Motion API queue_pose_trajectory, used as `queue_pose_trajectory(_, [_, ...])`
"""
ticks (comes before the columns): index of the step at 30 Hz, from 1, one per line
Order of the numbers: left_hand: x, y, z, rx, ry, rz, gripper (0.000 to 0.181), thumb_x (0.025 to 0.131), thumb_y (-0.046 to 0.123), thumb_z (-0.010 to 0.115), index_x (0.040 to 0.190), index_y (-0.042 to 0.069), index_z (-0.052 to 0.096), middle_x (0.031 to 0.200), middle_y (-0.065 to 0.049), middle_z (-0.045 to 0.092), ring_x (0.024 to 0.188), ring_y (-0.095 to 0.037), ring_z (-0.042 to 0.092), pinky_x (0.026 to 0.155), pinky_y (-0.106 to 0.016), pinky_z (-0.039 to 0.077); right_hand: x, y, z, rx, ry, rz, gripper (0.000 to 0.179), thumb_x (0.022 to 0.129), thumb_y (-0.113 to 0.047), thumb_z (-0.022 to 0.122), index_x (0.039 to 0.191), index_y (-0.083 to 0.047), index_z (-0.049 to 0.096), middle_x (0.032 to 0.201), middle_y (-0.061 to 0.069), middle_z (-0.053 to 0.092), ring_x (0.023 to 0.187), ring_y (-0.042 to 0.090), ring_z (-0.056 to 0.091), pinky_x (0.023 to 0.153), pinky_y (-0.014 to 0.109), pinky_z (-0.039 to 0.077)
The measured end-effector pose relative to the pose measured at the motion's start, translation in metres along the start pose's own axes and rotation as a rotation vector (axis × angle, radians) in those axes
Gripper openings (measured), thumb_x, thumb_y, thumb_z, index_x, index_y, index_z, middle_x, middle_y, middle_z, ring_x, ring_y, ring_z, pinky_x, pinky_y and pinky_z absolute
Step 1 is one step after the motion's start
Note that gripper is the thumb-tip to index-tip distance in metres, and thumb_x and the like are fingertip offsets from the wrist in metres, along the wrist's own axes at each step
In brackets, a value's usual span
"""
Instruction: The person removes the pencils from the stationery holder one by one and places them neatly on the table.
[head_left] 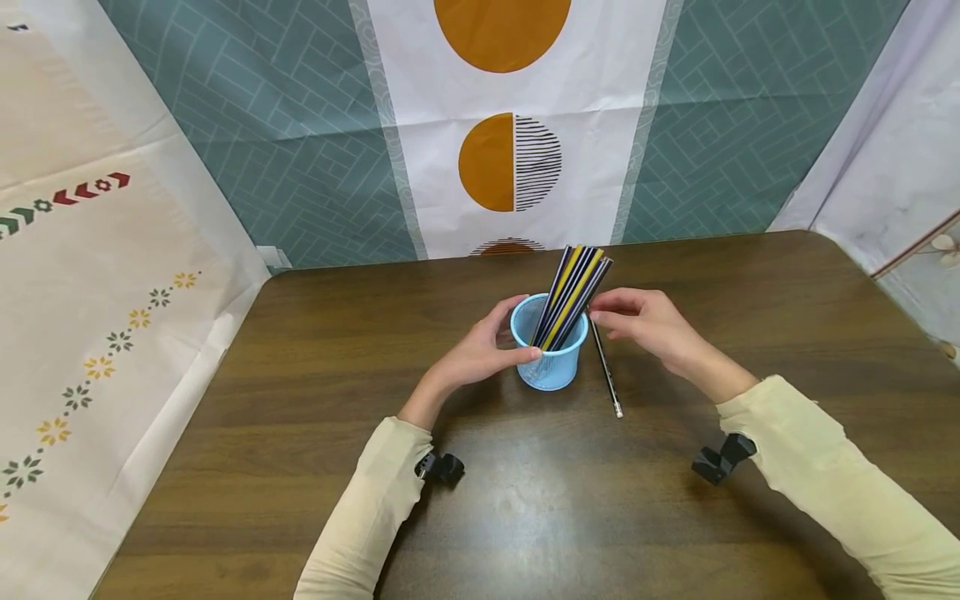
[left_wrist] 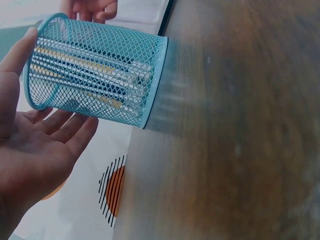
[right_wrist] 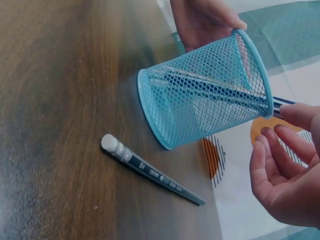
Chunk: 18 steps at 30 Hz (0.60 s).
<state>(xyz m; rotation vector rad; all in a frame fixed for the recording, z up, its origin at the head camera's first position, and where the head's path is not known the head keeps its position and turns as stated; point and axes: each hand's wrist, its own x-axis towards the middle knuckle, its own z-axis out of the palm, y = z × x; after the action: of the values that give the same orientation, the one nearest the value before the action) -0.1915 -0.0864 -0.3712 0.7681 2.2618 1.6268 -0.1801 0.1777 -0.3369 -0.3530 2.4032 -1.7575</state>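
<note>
A light blue mesh pencil cup [head_left: 549,371] leans slightly on the table, full of black and yellow striped pencils [head_left: 573,287]. My left hand [head_left: 491,346] grips its rim, thumb on the near side, fingers round the far side. The cup's mesh wall [left_wrist: 95,70] faces the left wrist view. My right hand [head_left: 648,329] has thumb and forefinger together at the right edge of the bundle, pinching a pencil just above the rim; the thumb [right_wrist: 300,115] covers the contact. The other fingers [right_wrist: 272,155] curl loosely. One dark pencil [right_wrist: 155,172] with a white eraser lies right of the cup.
The brown wooden table [head_left: 525,500] spreads around the cup, its back edge close behind. A patterned cloth [head_left: 300,125] hangs beyond that edge. Small black devices [head_left: 723,458] sit on both sleeved wrists.
</note>
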Motion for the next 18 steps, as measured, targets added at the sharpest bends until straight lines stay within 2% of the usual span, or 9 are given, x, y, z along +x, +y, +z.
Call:
queue_pose_trajectory(8, [-0.0005, 0.0005, -0.0004, -0.001, -0.002, -0.016, 0.078, 0.086, 0.010, 0.073, 0.148, 0.007, 0.027, 0.141, -0.012, 0.044, 0.124, -0.025, 0.049, 0.103, -0.032, 0.041, 0.0030, -0.0034, 0.0059, 0.015, 0.015, 0.001, 0.031, 0.091, -0.010, 0.067, 0.113, 0.011, 0.062, 0.094, -0.002, 0.066, 0.085, 0.012, 0.060, 0.073, 0.028, 0.055])
queue_pose_trajectory(18, [-0.0004, 0.0010, 0.0000, 0.007, -0.002, 0.008, 0.078, 0.086, 0.010, 0.074, 0.148, 0.006, 0.028, 0.140, -0.012, 0.045, 0.123, -0.024, 0.050, 0.102, -0.033, 0.042, 0.0059, -0.0042, 0.0097, -0.033, 0.061, 0.002, 0.029, 0.091, -0.014, 0.068, 0.107, 0.010, 0.063, 0.089, -0.002, 0.066, 0.083, 0.020, 0.059, 0.070, 0.028, 0.053])
